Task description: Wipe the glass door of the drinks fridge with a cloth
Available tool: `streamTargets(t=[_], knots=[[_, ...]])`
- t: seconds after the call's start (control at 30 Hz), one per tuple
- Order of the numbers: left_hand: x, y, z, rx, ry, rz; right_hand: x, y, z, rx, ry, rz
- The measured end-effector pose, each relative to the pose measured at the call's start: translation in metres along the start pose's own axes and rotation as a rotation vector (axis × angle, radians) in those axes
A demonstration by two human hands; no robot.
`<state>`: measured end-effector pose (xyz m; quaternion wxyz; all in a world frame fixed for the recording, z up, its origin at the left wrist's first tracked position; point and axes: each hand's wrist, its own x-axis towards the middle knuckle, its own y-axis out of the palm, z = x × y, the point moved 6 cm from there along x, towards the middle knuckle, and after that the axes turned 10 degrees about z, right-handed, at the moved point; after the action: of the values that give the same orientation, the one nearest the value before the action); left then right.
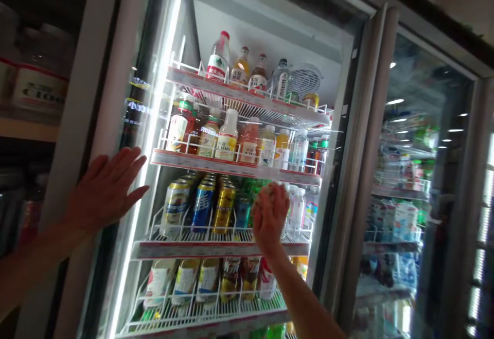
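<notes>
My right hand point(271, 220) is raised in front of the middle of a lit drinks fridge, with its fingers closed on a crumpled, light-coloured cloth point(266, 197). The cloth is small and blurred, and partly covered by my fingers. Faint reflections lie over the fridge's glass door point(135, 107). Behind my right hand are green cans, and the shelf edge point(231, 166) runs just above it. My left hand point(104, 187) is open, fingers spread, by the left door frame point(111, 76); whether it touches the frame I cannot tell.
Bottles point(227, 136) stand on the upper wire shelves. Rows of cans point(203, 205) and labelled drinks point(185, 280) fill the lower ones. A second glass-doored fridge point(401, 220) is at the right, beyond a metal upright point(366, 138). Dark shelving with large bottles point(40, 79) stands at the left.
</notes>
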<state>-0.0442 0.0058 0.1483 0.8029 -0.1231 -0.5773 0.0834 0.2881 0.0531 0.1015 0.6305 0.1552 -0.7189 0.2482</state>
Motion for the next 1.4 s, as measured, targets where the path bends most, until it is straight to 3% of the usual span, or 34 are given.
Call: streamTargets(t=[0.07,0.13,0.27,0.33,0.37,0.43,0.53,0.6,0.67,0.8,0.87,1.07,1.13,1.3,1.4], knots=[[0.0,0.0,0.0,-0.008,0.004,0.01,-0.006,0.012,0.03,-0.055,-0.113,0.072],[0.0,0.0,0.0,-0.009,-0.003,0.01,-0.013,0.006,0.022,-0.104,-0.11,0.08],[0.0,0.001,0.0,0.004,-0.002,0.001,-0.033,-0.039,-0.075,-0.178,0.262,-0.143],[0.0,0.001,-0.001,0.01,0.004,-0.004,-0.042,-0.049,-0.1,-0.151,0.356,-0.227],[0.0,0.0,-0.002,0.011,0.005,-0.008,-0.044,-0.048,-0.099,-0.131,0.362,-0.244],[0.0,0.0,-0.002,0.006,-0.001,-0.012,-0.044,-0.033,-0.07,-0.087,0.284,-0.206],[0.0,-0.001,-0.003,-0.006,-0.015,0.001,-0.04,-0.003,-0.006,-0.034,0.066,-0.032],[0.0,-0.001,-0.003,-0.01,-0.03,0.014,-0.041,0.004,0.008,-0.058,0.015,0.043],[0.0,-0.001,-0.002,-0.011,-0.039,0.024,-0.045,-0.006,-0.013,-0.107,0.079,0.027],[0.0,0.001,-0.001,-0.036,-0.075,0.046,-0.053,-0.042,-0.081,-0.159,0.293,-0.172],[-0.001,0.003,-0.005,-0.047,-0.098,0.043,-0.052,-0.044,-0.082,-0.134,0.31,-0.219],[-0.016,0.005,-0.02,-0.035,-0.263,-0.052,-0.039,0.002,0.004,-0.066,0.011,0.03],[-0.019,0.005,-0.022,-0.041,-0.259,-0.065,-0.04,-0.001,-0.006,-0.091,0.009,0.035],[-0.019,0.004,-0.018,-0.086,-0.278,-0.024,-0.048,-0.042,-0.094,-0.174,0.32,-0.122],[-0.019,0.003,-0.017,-0.092,-0.26,-0.08,-0.049,-0.047,-0.094,-0.135,0.318,-0.136]])
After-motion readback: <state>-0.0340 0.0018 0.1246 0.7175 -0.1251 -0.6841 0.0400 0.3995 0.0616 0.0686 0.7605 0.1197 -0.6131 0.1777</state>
